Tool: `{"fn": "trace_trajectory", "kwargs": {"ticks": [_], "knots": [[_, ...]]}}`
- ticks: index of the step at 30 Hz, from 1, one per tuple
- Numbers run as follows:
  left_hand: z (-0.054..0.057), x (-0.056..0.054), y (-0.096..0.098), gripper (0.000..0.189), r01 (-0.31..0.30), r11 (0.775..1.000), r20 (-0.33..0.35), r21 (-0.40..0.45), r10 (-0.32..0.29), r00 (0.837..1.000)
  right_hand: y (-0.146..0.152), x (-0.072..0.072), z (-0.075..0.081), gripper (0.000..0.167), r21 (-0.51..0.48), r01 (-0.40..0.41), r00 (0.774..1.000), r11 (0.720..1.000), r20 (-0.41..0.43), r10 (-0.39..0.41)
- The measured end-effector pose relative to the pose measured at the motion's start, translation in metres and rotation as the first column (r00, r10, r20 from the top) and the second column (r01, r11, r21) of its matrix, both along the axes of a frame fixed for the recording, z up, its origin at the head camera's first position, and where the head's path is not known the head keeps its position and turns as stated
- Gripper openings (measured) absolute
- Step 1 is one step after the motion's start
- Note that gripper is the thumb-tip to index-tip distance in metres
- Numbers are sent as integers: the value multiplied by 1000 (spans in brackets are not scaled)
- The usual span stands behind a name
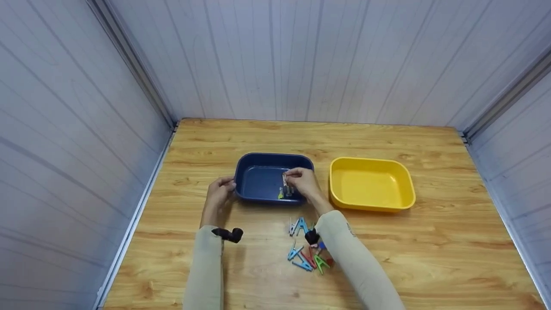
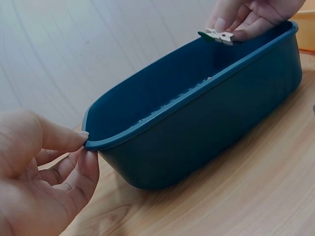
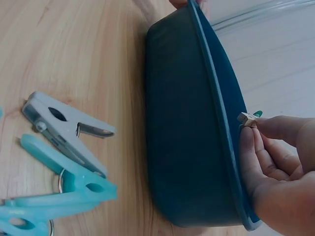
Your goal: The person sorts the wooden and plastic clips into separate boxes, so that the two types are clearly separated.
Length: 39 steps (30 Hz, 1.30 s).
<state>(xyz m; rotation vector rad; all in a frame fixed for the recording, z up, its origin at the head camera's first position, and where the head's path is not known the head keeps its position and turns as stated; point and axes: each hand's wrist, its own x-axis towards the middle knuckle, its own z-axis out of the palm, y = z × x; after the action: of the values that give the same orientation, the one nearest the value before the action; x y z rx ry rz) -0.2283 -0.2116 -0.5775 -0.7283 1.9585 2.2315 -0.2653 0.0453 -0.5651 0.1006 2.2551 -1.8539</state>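
My left hand pinches the left rim of a dark blue plastic tub between thumb and fingers. Over the right part of the same tub, my right hand pinches a small wooden clothespin with a green piece on its end. The left wrist view shows this clothespin at rim height. Below it, inside the tub, several small clips lie near the front right, one with a yellow-green piece.
Right of the blue tub stands a yellow tub. In front of the blue tub lie several plastic clothespins: a grey one, a turquoise one, a green one and others, partly under my right forearm. Panel walls enclose the wooden table.
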Motion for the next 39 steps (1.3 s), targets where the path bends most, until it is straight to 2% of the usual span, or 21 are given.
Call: {"fn": "trace_trajectory", "kwargs": {"ticks": [5, 10, 18, 21, 23, 30, 33, 39], "knots": [[-4, -1, 0, 34, -10, 999, -22, 52, 11, 1000, 2, -3, -3, 14, 12, 12, 1000, 1000, 0, -12], [-3, 0, 2, 34, -18, 996, -11, 84, 19, 1000, 1, -5, -4, 15, -3, 31, 999, 1000, -7, -31], [-1, 0, 1, 37, 18, 999, 8, 45, -19, 1000, -4, -6, -4, 20, -108, 49, 999, 993, 21, -47], [-1, 0, 0, 37, 16, 999, 13, 33, -16, 1000, -5, -6, -4, 19, -118, 51, 998, 992, 36, -47], [-1, 0, 0, 37, 13, 999, 14, 46, -13, 1000, -6, -5, -4, 19, -119, 46, 998, 992, 37, -42], [0, 0, 0, 34, 7, 1000, 8, -13, -7, 1000, -2, -3, -1, 17, -96, 4, 1000, 995, 28, -2], [-1, 0, 0, 35, 5, 1000, 6, 7, -5, 1000, 0, -2, -1, 18, -94, -7, 1000, 996, 27, 10], [-2, -1, 0, 35, -13, 998, 0, 63, 13, 1000, 4, 1, -1, 21, -157, -31, 999, 987, 30, 36]]}}
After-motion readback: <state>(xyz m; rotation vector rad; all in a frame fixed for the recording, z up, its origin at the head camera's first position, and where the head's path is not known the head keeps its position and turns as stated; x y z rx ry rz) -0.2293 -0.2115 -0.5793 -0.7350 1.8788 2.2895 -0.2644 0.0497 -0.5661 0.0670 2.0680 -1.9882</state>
